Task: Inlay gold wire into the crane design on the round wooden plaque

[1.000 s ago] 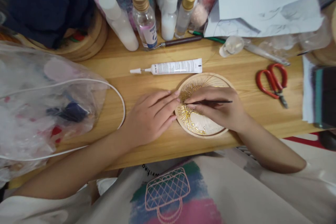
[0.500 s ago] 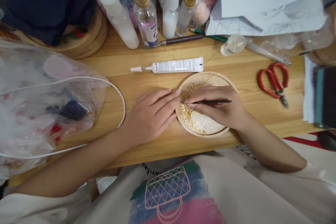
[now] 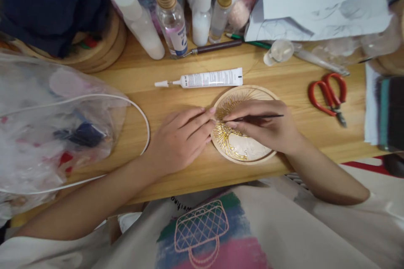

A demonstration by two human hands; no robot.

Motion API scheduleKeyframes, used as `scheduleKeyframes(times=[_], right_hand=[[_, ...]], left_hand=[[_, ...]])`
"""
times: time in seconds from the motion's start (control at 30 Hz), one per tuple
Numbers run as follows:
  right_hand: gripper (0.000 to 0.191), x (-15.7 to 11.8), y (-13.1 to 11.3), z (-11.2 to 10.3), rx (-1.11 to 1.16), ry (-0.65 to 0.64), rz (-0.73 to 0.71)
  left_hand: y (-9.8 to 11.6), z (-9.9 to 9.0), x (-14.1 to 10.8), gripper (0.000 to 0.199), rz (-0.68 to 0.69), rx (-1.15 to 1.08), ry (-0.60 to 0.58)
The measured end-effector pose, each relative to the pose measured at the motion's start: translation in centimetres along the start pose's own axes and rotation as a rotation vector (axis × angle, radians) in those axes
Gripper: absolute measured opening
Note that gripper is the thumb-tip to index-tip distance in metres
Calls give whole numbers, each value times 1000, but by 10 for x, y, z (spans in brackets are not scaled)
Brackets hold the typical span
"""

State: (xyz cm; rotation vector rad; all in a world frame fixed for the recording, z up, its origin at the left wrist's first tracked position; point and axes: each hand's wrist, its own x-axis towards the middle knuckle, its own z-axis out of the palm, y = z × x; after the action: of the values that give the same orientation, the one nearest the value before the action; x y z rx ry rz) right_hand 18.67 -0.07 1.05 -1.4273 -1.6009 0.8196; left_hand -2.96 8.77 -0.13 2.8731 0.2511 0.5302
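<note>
A round wooden hoop-like frame (image 3: 270, 157) lies on the table, its pale disc (image 3: 252, 148) bearing curved lines of gold wire (image 3: 227, 143). My right hand (image 3: 267, 124) rests over the disc, pinching a thin black tool that looks like tweezers (image 3: 274, 116). Its tip is down among the gold lines near the left side, and my fingers partly hide it. Palm down, my left hand (image 3: 186, 138) lies on the table with fingers stretched out. Those fingertips touch the frame's left rim.
Behind the frame lies a white glue tube (image 3: 211, 78). Red-handled pliers (image 3: 330, 94) sit to the right. Several bottles (image 3: 173, 23), a dark-handled tool (image 3: 219, 47) and papers (image 3: 322, 4) line the back. A plastic bag (image 3: 78, 122) and white cord (image 3: 147, 128) are at left.
My right hand has shifted slightly, and the tweezers' back end has swung a little away from me. The left hand stays at the rim. The whole view has moved slightly.
</note>
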Motion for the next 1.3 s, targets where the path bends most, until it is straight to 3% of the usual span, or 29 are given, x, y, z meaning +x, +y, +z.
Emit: scheduleKeyframes(times=[0.17,0.47,0.83,1.3], right_hand=[[8,-2,-3,-2,-8,80,63],[6,-3,-2,-3,-41,-15,-37],[6,-2,2,2,-24,-51,-159],[7,-1,1,2,-56,-66,-144]], left_hand=[[1,-1,0,23,27,37,-10],[1,0,-1,26,53,58,-36],[-1,1,-2,26,-36,-58,-7],[0,0,-1,21,-26,-44,14]])
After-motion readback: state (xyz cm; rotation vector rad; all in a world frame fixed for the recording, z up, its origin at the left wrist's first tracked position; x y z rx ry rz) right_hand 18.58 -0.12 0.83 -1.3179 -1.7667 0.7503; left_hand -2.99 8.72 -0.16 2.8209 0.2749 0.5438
